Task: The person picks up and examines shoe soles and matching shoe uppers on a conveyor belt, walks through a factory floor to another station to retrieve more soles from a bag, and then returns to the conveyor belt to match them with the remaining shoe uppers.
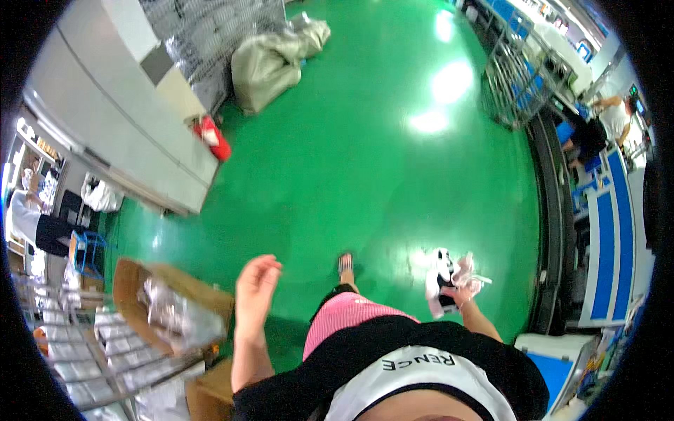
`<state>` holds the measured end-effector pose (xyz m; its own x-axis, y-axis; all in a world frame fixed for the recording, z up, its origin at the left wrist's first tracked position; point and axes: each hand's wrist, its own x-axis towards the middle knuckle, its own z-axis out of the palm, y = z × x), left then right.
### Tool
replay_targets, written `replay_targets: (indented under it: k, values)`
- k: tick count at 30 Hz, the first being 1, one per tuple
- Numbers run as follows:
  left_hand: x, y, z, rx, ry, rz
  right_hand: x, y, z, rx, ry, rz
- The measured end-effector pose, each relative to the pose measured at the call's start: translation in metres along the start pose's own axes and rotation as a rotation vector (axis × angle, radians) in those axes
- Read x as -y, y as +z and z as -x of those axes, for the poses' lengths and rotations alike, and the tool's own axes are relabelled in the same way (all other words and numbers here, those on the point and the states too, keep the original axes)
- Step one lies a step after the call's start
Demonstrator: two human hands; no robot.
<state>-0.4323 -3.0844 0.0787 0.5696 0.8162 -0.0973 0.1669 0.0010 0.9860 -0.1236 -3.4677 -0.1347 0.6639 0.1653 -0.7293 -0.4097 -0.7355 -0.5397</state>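
Soft-looking bundle [443, 279] in the right hand [460, 292]

Right hand closed on the black, white and pale-pink bundle, over the green floor [337, 161], toward its right edge. Probably light, floppy, fabric-like; loose ends may trail, so best gathered at the middle. Left hand [257, 279] empty, loosely curled, near the cardboard box's [210, 298] right edge.

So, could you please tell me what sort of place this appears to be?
It is probably a factory or packing workshop: a metal wire cage stands at the upper right, a bulging pale sack lies on the green floor, and an open cardboard box is at the lower left.
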Motion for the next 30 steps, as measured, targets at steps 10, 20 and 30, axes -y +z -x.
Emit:
replay_targets:
  k: [10,20,30]
  values:
    - [-0.073,0.252,-0.413,0.826,0.28,-0.14,0.263,-0.026,-0.228,0.027,-0.019,0.27]
    - [0.031,0.263,-0.728,0.231,-0.444,-0.026,0.689,-0.072,-0.468,0.148,-0.468,1.114]
    - [-0.079,0.425,-1.153,0.187,0.064,-0.003,1.148,-0.013,-0.538,0.237,-1.029,1.303]
